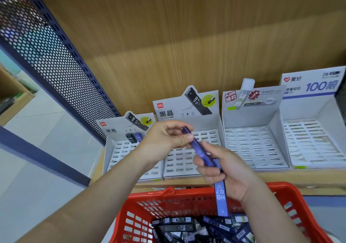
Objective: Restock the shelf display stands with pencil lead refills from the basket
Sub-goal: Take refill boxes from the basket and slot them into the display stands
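Observation:
My left hand (168, 136) pinches the top end of a blue lead refill case (198, 149) that slants over the second display stand (189, 160). My right hand (222, 169) grips the lower part of that case together with a second blue case (221, 196) marked HB 0.7, which hangs down toward the red basket (292, 201). The basket holds several black and blue refill cases (187, 226). The leftmost stand (116, 149) has a black case (129, 137) and a blue case (138, 136) standing in its back row.
Two more white stands (250, 145) (312, 141) with bare slots sit to the right on the wooden shelf (280, 177). A dark perforated metal panel (56, 68) borders the shelf on the left. Pale floor lies beyond it.

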Motion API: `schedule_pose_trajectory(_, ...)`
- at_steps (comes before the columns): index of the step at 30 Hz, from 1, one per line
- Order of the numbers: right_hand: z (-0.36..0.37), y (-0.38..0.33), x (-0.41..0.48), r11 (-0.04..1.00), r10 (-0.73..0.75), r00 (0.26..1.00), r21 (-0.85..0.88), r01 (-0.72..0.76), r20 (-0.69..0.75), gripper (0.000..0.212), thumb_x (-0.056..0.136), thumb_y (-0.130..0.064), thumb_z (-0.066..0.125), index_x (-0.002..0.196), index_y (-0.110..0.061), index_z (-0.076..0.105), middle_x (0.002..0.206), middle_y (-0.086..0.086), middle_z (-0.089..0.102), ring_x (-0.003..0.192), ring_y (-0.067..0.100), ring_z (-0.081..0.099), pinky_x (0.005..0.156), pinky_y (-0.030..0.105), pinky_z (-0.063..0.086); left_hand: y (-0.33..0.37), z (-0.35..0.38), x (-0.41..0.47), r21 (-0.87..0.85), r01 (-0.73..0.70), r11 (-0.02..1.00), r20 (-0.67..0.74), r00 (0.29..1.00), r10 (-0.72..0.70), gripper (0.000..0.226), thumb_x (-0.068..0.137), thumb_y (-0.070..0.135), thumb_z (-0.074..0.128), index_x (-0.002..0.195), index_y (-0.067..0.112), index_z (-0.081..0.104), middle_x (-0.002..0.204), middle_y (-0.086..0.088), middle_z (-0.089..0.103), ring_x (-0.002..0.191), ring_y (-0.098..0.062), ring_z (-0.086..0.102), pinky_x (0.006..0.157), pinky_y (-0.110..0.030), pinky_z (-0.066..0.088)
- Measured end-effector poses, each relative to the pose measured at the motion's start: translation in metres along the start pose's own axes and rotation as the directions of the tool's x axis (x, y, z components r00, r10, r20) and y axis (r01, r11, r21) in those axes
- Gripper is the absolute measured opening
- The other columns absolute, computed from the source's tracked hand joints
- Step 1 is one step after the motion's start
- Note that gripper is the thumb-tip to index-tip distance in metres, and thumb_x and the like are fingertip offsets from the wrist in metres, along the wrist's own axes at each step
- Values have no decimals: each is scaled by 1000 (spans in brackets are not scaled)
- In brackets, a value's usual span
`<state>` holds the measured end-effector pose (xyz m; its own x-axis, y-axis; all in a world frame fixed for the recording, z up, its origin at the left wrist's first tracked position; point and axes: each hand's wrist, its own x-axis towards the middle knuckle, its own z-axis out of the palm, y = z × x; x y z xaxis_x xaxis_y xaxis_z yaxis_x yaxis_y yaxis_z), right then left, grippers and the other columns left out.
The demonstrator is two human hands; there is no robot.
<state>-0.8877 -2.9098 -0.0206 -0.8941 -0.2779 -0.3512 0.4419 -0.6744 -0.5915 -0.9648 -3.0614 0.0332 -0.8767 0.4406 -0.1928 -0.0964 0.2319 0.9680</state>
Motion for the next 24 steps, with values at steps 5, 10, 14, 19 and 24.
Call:
schedule_pose_trajectory(5,5,-13,0,953,-300,944,-94,289,-138,23,83,-25,65,99,-9,70,90,4,70,48,3,41,34,11,21,-6,-6,2,-252,93,963,-197,970,-146,2,83,5,67,83,4,65,70,-14,67,61,-18,63,59,-20,55)
schedule_pose_trajectory(10,14,-9,10,913,-406,867,-163,373,-290,12,90,-11,64,98,-11,72,70,-5,62,49,4,42,36,13,24,-10,7,-7,-211,188,959,-45,979,-201,4,87,6,64,85,7,61,78,-17,70,64,-20,67,64,-24,56)
schedule_pose_trajectory(14,13,-3,12,873,-458,822,-347,343,-339,10,93,-13,64,99,-12,72,62,-2,55,51,7,43,39,15,28,-13,8,-4,54,149,987,11,989,-150,7,84,6,69,88,11,67,83,-9,69,79,-20,64,77,-31,55)
schedule_pose_trajectory(19,19,-4,10,618,-574,811,-710,338,-114,24,91,-6,65,86,-28,73,74,-15,74,68,-3,65,64,11,46,3,3,3,239,-66,969,21,998,63,19,83,14,72,101,22,72,84,1,69,72,-15,62,70,-30,56)
schedule_pose_trajectory(24,17,1,16,729,-535,791,-634,256,-295,22,90,-12,67,102,-31,69,86,-9,67,66,0,57,57,19,42,15,-23,13,550,-130,825,-105,969,223,11,82,8,72,83,19,73,75,1,72,72,-19,70,77,-36,57)
